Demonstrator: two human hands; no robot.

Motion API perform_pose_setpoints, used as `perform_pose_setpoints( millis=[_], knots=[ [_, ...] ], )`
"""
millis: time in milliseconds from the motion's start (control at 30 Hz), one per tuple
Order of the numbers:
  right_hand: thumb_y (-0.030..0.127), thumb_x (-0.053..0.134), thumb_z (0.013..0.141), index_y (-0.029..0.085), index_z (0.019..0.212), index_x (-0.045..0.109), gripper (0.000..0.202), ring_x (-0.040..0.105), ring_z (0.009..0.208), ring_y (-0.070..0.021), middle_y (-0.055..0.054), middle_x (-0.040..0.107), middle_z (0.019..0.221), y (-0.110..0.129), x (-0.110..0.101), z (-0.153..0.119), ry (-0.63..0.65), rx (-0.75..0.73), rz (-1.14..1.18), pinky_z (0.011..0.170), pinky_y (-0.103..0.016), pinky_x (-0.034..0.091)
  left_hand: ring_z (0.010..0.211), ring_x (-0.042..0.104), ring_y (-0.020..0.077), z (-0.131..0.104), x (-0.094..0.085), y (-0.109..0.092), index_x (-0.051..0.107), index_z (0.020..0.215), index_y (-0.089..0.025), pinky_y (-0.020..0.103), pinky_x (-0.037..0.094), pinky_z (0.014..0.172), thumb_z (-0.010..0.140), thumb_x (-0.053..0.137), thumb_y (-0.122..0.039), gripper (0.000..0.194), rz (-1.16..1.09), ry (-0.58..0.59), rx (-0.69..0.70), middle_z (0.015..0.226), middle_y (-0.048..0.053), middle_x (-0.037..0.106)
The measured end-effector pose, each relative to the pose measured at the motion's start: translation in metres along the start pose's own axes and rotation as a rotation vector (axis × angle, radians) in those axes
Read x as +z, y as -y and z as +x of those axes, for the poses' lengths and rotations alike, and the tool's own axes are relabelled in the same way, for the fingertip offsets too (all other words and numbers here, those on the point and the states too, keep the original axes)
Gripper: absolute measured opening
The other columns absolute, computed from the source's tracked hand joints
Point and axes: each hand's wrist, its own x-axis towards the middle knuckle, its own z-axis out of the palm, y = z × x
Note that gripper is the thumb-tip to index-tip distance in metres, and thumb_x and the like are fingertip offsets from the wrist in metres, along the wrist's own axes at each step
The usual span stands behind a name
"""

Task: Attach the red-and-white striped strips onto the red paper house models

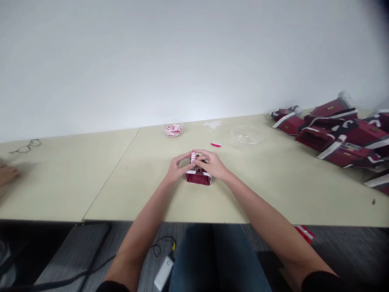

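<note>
A small dark red house [198, 179] with white edging lies on the table in front of me, its open bottom facing me. On its upper part is a red-and-white striped piece [193, 156]. My left hand [176, 167] is closed around the house's left side, thumb and fingers at the striped piece. From the other side, my right hand [214, 164] curls over the house, its thumb touching near the striped piece. The hands partly cover the house front.
A clear bowl [173, 129] of striped pieces stands behind, near another clear bowl [246, 137]. A red-and-white piece [216, 144] lies between. More dark red houses [340, 134] pile up at right. Glasses [27, 146] and another person's hand [7, 174] are at left.
</note>
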Motion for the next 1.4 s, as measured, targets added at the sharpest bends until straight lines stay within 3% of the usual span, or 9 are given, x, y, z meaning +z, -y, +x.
perform_pose_setpoints(
  millis=[200,300,433,533,667,800,900,1233,1400],
  knots=[
    [0.030,0.057,0.084,0.017,0.115,0.060,0.034,0.068,0.084,-0.0178,-0.005,0.072,0.090,0.002,-0.004,0.000,-0.015,0.017,0.013,0.076,-0.031,0.052,0.108,0.058,0.0047,0.001,0.001,0.002,0.063,0.116,-0.008,0.013,0.047,0.101,0.076,0.064,-0.050,0.058,-0.015,-0.082,0.002,0.118,0.008,0.057],
    [0.029,0.057,0.084,0.018,0.101,0.065,0.022,0.067,0.088,-0.0179,-0.005,0.072,0.090,0.001,-0.007,0.000,-0.050,-0.034,-0.096,0.082,-0.032,0.051,0.097,0.059,0.0020,0.003,0.003,0.005,0.066,0.101,-0.005,0.010,0.048,0.092,0.080,0.059,-0.053,0.053,-0.012,-0.117,-0.023,0.106,0.008,0.061],
    [0.030,0.054,0.087,0.019,0.093,0.070,0.020,0.066,0.081,-0.0168,-0.004,0.071,0.087,0.002,-0.008,0.000,-0.052,-0.116,-0.300,0.081,-0.032,0.049,0.089,0.059,0.0013,0.003,0.006,0.005,0.066,0.099,-0.004,0.009,0.047,0.085,0.079,0.059,-0.054,0.054,-0.016,-0.072,-0.088,0.101,0.008,0.062],
    [0.029,0.055,0.087,0.020,0.098,0.071,0.021,0.063,0.087,-0.0194,-0.006,0.070,0.089,0.004,-0.012,-0.001,-0.093,-0.158,-0.531,0.083,-0.035,0.044,0.090,0.059,0.0015,0.003,0.007,0.003,0.067,0.101,-0.005,0.010,0.047,0.087,0.076,0.063,-0.052,0.053,0.000,-0.062,-0.096,0.102,0.007,0.062],
    [0.034,0.053,0.091,0.025,0.114,0.069,0.030,0.056,0.107,-0.0260,-0.010,0.064,0.112,-0.002,-0.020,0.000,-0.149,-0.154,-0.763,0.086,-0.040,0.035,0.099,0.058,0.0016,0.004,0.006,0.002,0.069,0.093,-0.007,0.011,0.046,0.095,0.071,0.069,-0.049,0.047,0.057,-0.080,-0.037,0.108,0.006,0.059],
    [0.035,0.051,0.092,0.028,0.106,0.072,0.026,0.056,0.105,-0.0253,-0.007,0.064,0.116,-0.007,-0.021,0.002,-0.055,-0.139,-0.722,0.082,-0.038,0.034,0.103,0.055,0.0009,0.005,0.004,0.002,0.070,0.091,-0.009,0.012,0.045,0.097,0.069,0.071,-0.048,0.044,0.096,-0.099,-0.020,0.112,0.006,0.056],
    [0.033,0.055,0.090,0.027,0.098,0.072,0.020,0.058,0.102,-0.0238,-0.005,0.068,0.110,-0.003,-0.018,0.002,-0.067,-0.157,-0.634,0.086,-0.039,0.034,0.103,0.055,0.0008,0.005,0.004,0.003,0.071,0.092,-0.010,0.011,0.045,0.097,0.071,0.070,-0.049,0.045,0.098,-0.096,-0.030,0.113,0.006,0.055],
    [0.036,0.058,0.088,0.026,0.098,0.074,0.021,0.063,0.092,-0.0205,-0.003,0.072,0.099,0.000,-0.012,0.002,-0.008,-0.198,-0.394,0.088,-0.035,0.044,0.105,0.054,0.0013,0.006,0.003,0.008,0.071,0.098,-0.012,0.012,0.043,0.099,0.076,0.065,-0.052,0.046,0.145,-0.096,0.063,0.113,0.006,0.056],
    [0.039,0.060,0.086,0.027,0.100,0.074,0.023,0.063,0.097,-0.0209,-0.003,0.071,0.103,0.008,-0.019,0.000,0.015,-0.205,-0.353,0.087,-0.034,0.046,0.102,0.056,0.0021,0.005,0.000,0.006,0.070,0.096,-0.013,0.015,0.041,0.100,0.079,0.061,-0.053,0.044,0.284,-0.180,0.103,0.107,0.005,0.060]
  ],
)
